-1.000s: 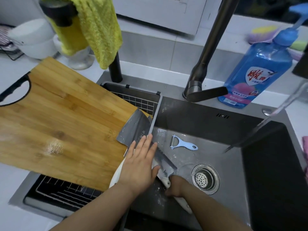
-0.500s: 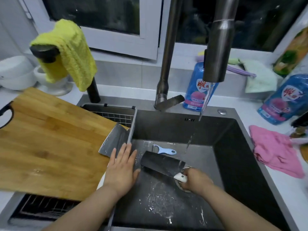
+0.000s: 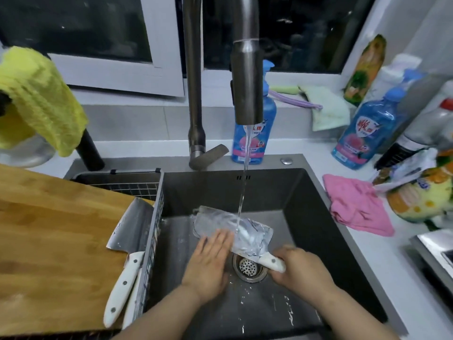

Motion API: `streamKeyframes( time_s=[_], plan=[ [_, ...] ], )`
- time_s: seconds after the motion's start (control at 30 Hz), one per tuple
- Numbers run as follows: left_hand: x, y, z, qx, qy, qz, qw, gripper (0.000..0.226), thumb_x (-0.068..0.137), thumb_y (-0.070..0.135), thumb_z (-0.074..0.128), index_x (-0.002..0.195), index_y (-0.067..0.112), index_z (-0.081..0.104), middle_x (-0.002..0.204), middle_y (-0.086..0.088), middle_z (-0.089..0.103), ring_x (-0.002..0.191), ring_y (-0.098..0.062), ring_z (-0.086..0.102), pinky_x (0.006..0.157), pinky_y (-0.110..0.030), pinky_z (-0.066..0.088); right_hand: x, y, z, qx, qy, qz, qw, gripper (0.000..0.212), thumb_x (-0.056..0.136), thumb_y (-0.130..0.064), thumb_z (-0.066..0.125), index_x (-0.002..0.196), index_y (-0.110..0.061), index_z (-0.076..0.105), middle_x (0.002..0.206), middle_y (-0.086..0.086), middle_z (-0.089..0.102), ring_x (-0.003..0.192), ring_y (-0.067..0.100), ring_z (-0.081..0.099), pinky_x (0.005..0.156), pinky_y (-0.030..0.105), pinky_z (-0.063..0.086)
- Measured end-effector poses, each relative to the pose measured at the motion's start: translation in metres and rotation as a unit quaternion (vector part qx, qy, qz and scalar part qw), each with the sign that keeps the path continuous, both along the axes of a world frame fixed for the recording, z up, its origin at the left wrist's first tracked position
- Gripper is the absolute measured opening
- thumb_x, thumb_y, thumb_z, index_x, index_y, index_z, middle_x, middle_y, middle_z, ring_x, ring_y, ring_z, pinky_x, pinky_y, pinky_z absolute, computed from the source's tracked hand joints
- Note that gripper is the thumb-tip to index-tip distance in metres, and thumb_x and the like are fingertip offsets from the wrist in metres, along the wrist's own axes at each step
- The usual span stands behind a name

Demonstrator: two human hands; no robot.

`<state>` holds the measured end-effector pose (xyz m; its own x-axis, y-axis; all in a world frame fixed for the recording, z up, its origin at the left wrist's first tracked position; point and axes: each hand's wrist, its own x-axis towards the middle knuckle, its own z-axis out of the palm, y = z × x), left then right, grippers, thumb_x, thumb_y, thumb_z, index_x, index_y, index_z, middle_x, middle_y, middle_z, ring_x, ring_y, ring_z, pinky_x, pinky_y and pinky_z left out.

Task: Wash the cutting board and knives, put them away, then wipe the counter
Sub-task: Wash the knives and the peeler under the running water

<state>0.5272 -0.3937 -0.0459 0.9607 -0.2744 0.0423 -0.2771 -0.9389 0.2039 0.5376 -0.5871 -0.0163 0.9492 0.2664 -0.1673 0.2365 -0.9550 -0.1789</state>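
Observation:
A cleaver [image 3: 247,231] with a white handle lies flat under the running water in the dark sink [image 3: 306,217]. My right hand [image 3: 299,268] grips its handle. My left hand [image 3: 210,256] rests flat on the wet blade with straight fingers. A second white-handled cleaver [image 3: 127,249] lies on the wooden cutting board [image 3: 54,241], which spans the sink's left side. Another white handle lies beside it, its blade hidden.
The tap [image 3: 246,82] pours a thin stream onto the blade. A pink cloth [image 3: 355,204] and blue soap bottles [image 3: 367,128] sit on the right counter. A yellow cloth [image 3: 39,99] hangs at the left. The drain strainer [image 3: 247,267] is between my hands.
My right hand carried the cleaver under the stream and laid its blade flat. My left hand left the sink divider and now lies on the blade. The camera tilted up.

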Motion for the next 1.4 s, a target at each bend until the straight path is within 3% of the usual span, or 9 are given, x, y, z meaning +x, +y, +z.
streamKeyframes(
  time_s=[0.2,0.3,0.37,0.53,0.67,0.73,0.83,1.17,1.4],
  plan=[
    [0.015,-0.004,0.005,-0.017,0.079,0.043,0.996,0.080,0.089,0.029,0.044,0.145,0.010,-0.009,0.154,-0.003,-0.014,0.142,-0.016,-0.015,0.111,-0.031,-0.018,0.000,0.002,-0.006,0.028,-0.037,0.005,0.999,0.027,0.084,-0.037,0.051,0.103,-0.022,0.063,0.105,-0.002,0.063,0.098,0.024,0.063,0.074,0.030,0.046],
    [0.008,-0.025,-0.002,-0.003,0.073,-0.073,0.995,0.080,0.066,0.037,0.050,0.138,0.010,0.027,0.146,-0.002,0.036,0.134,-0.011,0.034,0.112,-0.029,-0.006,0.004,0.010,-0.010,0.049,-0.100,0.038,0.993,0.031,0.066,-0.044,0.048,0.077,-0.024,0.069,0.074,-0.001,0.067,0.063,0.023,0.068,0.049,0.026,0.047],
    [0.011,-0.027,0.001,0.031,0.068,-0.077,0.994,0.086,0.047,0.044,0.052,0.127,0.015,0.038,0.127,0.001,0.059,0.119,-0.011,0.053,0.109,-0.033,0.010,0.006,0.016,-0.008,0.064,-0.080,0.045,0.994,0.055,0.063,-0.053,0.029,0.089,-0.025,0.069,0.085,-0.001,0.068,0.075,0.025,0.069,0.059,0.030,0.050],
    [0.021,-0.019,0.007,0.012,0.061,0.014,0.998,0.079,0.087,0.027,0.044,0.145,0.010,-0.007,0.153,-0.001,-0.014,0.142,-0.016,-0.014,0.106,-0.029,-0.019,0.008,0.019,-0.001,0.044,-0.041,0.028,0.998,0.033,0.084,-0.042,0.050,0.110,-0.024,0.061,0.110,-0.002,0.061,0.100,0.024,0.062,0.079,0.030,0.045],
    [0.013,-0.031,-0.003,0.023,0.065,-0.080,0.994,0.081,0.057,0.043,0.051,0.132,0.012,0.040,0.136,-0.004,0.051,0.128,-0.012,0.042,0.116,-0.033,0.010,0.009,0.023,-0.005,0.001,-0.103,0.056,0.993,0.021,0.046,-0.052,0.061,0.056,-0.033,0.064,0.053,-0.013,0.058,0.037,0.002,0.056,0.035,0.015,0.035],
    [0.016,-0.020,0.001,0.018,0.055,-0.073,0.996,0.078,0.068,0.032,0.046,0.140,0.011,0.024,0.148,-0.003,0.029,0.135,-0.009,0.023,0.115,-0.030,0.002,0.007,0.019,-0.008,-0.012,-0.092,0.058,0.994,0.020,0.042,-0.050,0.057,0.053,-0.035,0.062,0.049,-0.014,0.056,0.032,0.002,0.052,0.031,0.015,0.032],
    [0.025,0.015,0.001,0.004,0.065,0.030,0.997,0.083,0.088,0.027,0.045,0.144,0.013,-0.014,0.145,0.006,-0.024,0.138,-0.012,-0.020,0.109,-0.028,-0.017,0.001,0.005,-0.007,0.020,-0.005,0.044,0.999,0.024,0.066,-0.040,0.056,0.085,-0.029,0.068,0.081,-0.008,0.065,0.071,0.016,0.068,0.056,0.022,0.046],
    [0.009,0.004,-0.001,-0.006,0.066,0.003,0.998,0.081,0.089,0.026,0.042,0.144,0.015,-0.017,0.143,0.007,-0.030,0.127,-0.009,-0.032,0.103,-0.026,-0.025,0.002,0.012,-0.011,-0.005,-0.053,0.047,0.997,0.017,0.050,-0.052,0.049,0.054,-0.037,0.057,0.051,-0.019,0.055,0.034,-0.002,0.051,0.033,0.012,0.030],
    [0.016,0.008,0.008,-0.001,0.063,0.057,0.996,0.081,0.088,0.029,0.043,0.145,0.011,-0.012,0.146,0.005,-0.023,0.141,-0.017,-0.017,0.103,-0.027,-0.024,0.007,0.013,-0.009,0.041,-0.031,0.010,0.999,0.034,0.059,-0.042,0.053,0.085,-0.029,0.070,0.080,-0.008,0.065,0.070,0.015,0.068,0.057,0.022,0.047]
  ],
)
